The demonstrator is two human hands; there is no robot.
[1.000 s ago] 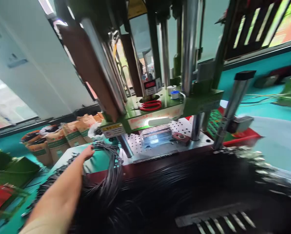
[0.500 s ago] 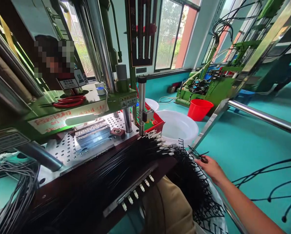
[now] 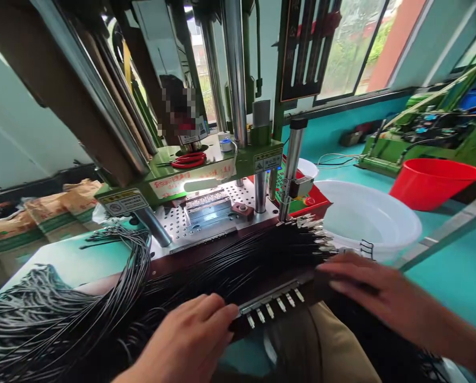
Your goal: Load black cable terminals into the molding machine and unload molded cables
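A narrow metal fixture bar [image 3: 269,297] lies across the front edge of the dark board, with several silvery connectors [image 3: 270,311] sticking out toward me. My left hand [image 3: 190,332] is closed at the bar's left end, its thumb and bent fingers against it. Over the bar's right end reaches my right hand [image 3: 375,290], smeared by motion; whether its fingers grip anything is unclear. Behind the bar a thick bundle of black cables [image 3: 238,260] lies along the board, its metal plug ends [image 3: 317,234] pointing right.
Beyond the cables stands a green press with a metal mould [image 3: 209,213] on a perforated plate. Red-handled scissors [image 3: 189,160] rest on the press. More grey-black cables [image 3: 42,314] pile up at left. A white tub [image 3: 381,213] and a red bucket [image 3: 437,183] stand at right.
My left hand has come into view at the bar's left end. My right hand has left the black branched pieces at right and moved to the bar's right end. The view has turned left.
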